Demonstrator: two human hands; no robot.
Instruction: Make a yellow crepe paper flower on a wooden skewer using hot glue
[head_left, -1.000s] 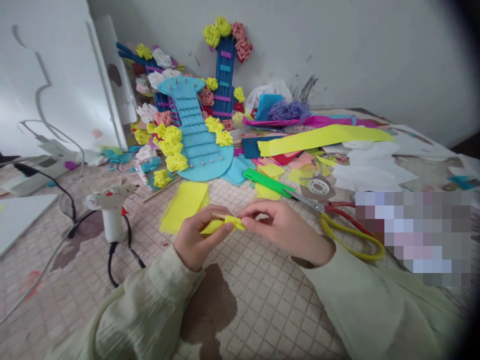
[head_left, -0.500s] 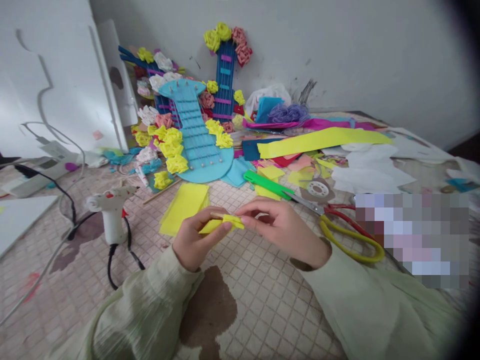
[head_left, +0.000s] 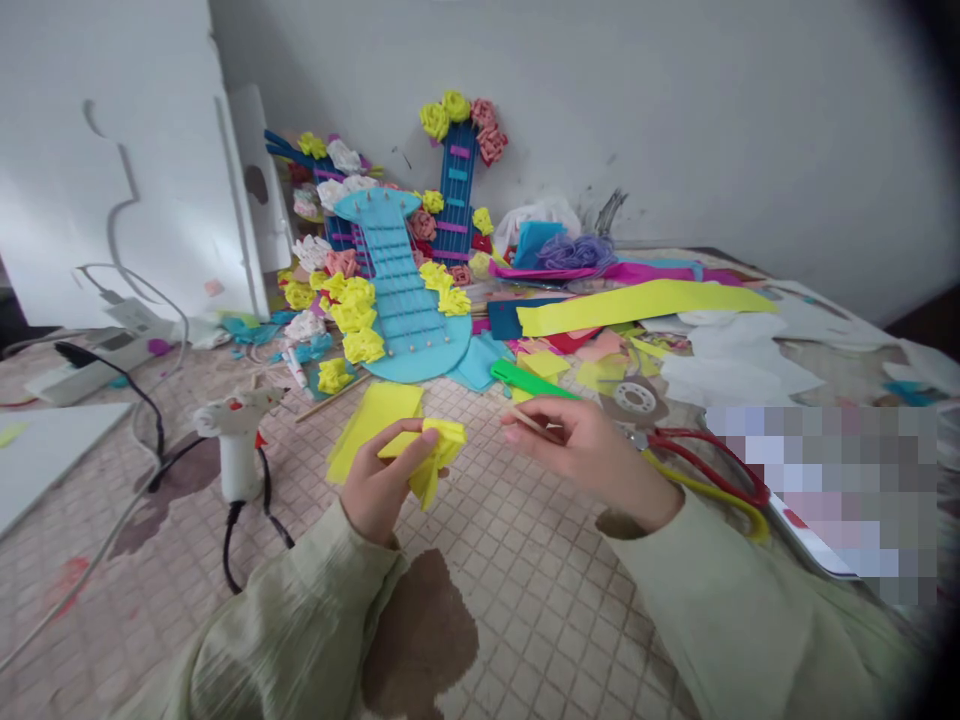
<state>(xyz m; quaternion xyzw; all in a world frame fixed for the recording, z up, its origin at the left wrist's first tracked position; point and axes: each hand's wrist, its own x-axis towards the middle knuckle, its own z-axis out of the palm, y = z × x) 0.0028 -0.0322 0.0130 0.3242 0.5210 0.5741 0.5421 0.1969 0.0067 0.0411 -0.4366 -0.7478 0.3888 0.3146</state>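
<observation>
My left hand (head_left: 382, 480) pinches a folded, partly rolled piece of yellow paper (head_left: 442, 445) between thumb and fingers, with a loose flap hanging below. A gap to the right of it, my right hand (head_left: 585, 450) holds a thin wooden stick (head_left: 531, 421), its tip pointing left. Beneath and behind my left hand lies a stack of yellow paper sheets (head_left: 367, 420). A green utility knife (head_left: 525, 380) and scissors (head_left: 705, 460) with red and yellow handles lie behind and beside my right hand, partly covered by it.
A white glue gun (head_left: 238, 450) stands at left, its cable trailing. A light-blue guitar-shaped craft (head_left: 409, 290) with yellow paper flowers (head_left: 352, 320) leans at the back. A yellow strip (head_left: 645, 305), purple yarn (head_left: 577, 250) and a tape roll (head_left: 636, 397) lie back right; a blurred device sits far right.
The stick has come out of the yellow paper and moved right with my right hand. The paper stays in my left hand, turned with its flap down. The view has tilted slightly up.
</observation>
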